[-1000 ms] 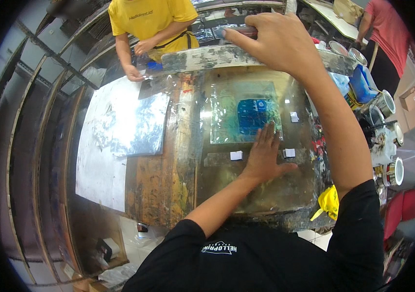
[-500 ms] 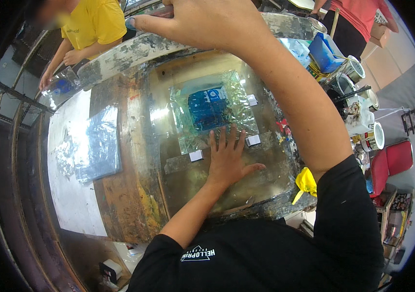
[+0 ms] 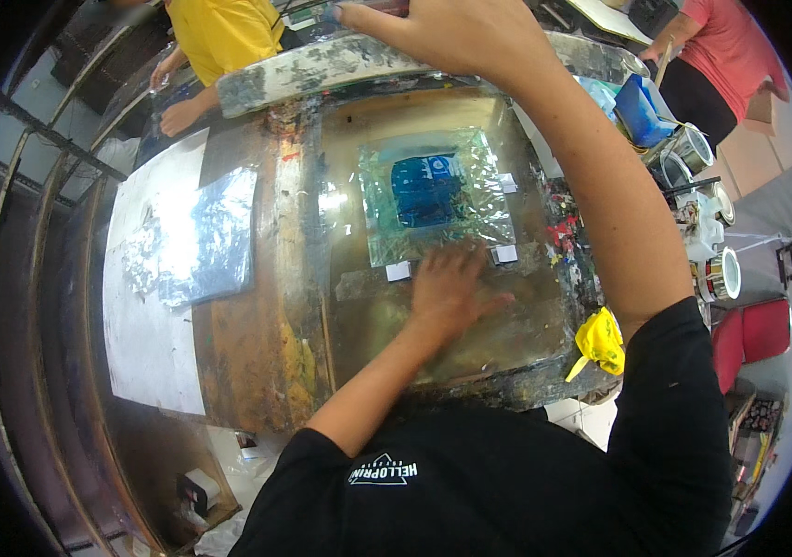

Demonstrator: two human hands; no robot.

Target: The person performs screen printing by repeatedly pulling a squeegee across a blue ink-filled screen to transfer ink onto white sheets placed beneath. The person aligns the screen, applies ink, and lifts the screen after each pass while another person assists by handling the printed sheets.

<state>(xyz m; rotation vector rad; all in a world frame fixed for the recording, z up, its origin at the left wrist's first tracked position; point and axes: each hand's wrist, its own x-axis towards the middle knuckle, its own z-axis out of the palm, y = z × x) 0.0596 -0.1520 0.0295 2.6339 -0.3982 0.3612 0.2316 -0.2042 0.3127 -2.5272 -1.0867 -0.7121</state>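
While the left hand spreads its fingers near the plastic bag, I cannot tell whether the right hand grips anything.

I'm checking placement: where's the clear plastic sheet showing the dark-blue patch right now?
In the head view, the clear plastic sheet lies just above and right of centre, beyond the left hand, with white tabs beside it.

The plastic bag lies right of the white-free sheet.
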